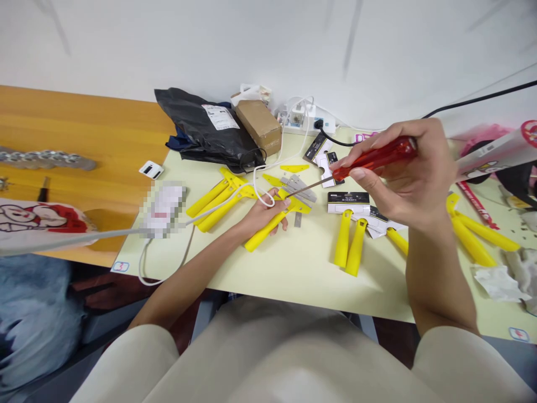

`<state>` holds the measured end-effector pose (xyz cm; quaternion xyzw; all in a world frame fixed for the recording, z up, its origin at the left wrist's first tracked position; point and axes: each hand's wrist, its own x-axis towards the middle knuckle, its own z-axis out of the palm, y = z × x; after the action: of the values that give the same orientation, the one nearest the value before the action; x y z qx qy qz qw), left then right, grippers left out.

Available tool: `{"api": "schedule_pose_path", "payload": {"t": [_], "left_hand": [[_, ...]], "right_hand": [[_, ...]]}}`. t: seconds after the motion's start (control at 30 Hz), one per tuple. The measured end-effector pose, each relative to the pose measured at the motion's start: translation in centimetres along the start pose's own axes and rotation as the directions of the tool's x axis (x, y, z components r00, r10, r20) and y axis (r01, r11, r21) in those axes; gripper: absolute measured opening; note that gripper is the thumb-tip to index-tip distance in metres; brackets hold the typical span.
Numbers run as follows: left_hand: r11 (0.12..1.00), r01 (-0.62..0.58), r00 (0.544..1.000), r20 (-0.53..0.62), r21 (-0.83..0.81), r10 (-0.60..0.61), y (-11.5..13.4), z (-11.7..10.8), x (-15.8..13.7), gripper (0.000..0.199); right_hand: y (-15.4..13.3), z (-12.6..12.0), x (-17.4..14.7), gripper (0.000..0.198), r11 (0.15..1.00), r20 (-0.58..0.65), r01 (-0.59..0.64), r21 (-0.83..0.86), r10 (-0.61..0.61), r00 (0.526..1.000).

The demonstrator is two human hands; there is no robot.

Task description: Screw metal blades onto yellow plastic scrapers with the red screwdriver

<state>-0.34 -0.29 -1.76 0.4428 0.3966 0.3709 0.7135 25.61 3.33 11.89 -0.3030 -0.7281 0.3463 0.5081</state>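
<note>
My right hand (413, 173) is closed around the red handle of a screwdriver (380, 158). The screwdriver's thin shaft slants down to the left, and its tip meets the head of a yellow scraper (265, 235). That scraper is in the grip of my left hand (268, 211), its handle pointing down towards me. Grey metal blades (304, 187) lie just beyond the scraper's head, and a small metal plate (297, 219) rests to its right. More yellow scrapers (212, 204) lie left of my left hand. Loose yellow handles (356, 246) lie below my right hand.
A white cable (255, 176) loops over the work area. At the back are a black plastic bag (201, 131), a cardboard box (260, 124) and a power strip (308, 122). Black-and-white cards (348, 202) lie mid-table. Further yellow handles (474, 240) and crumpled paper (499, 282) are at right.
</note>
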Motion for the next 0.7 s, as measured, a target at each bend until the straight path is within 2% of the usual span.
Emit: {"api": "schedule_pose_path", "payload": {"t": [0.23, 0.5, 0.7], "left_hand": [[1.0, 0.019, 1.0, -0.001, 0.01, -0.018, 0.0, 0.1, -0.1, 0.043], [0.998, 0.043, 0.999, 0.017, -0.043, -0.042, 0.2, 0.0, -0.2, 0.043], [0.997, 0.057, 0.997, 0.046, -0.046, -0.055, -0.5, -0.4, 0.0, 0.044]], "right_hand": [[-0.3, 0.3, -0.1, 0.051, 1.0, -0.023, -0.02, 0.013, 0.021, 1.0], [-2.3, 0.9, 0.4, 0.039, 0.993, -0.119, 0.112, -0.03, -0.115, 0.986], [-1.7, 0.6, 0.2, 0.043, 0.996, -0.079, 0.083, -0.039, -0.086, 0.993]]}}
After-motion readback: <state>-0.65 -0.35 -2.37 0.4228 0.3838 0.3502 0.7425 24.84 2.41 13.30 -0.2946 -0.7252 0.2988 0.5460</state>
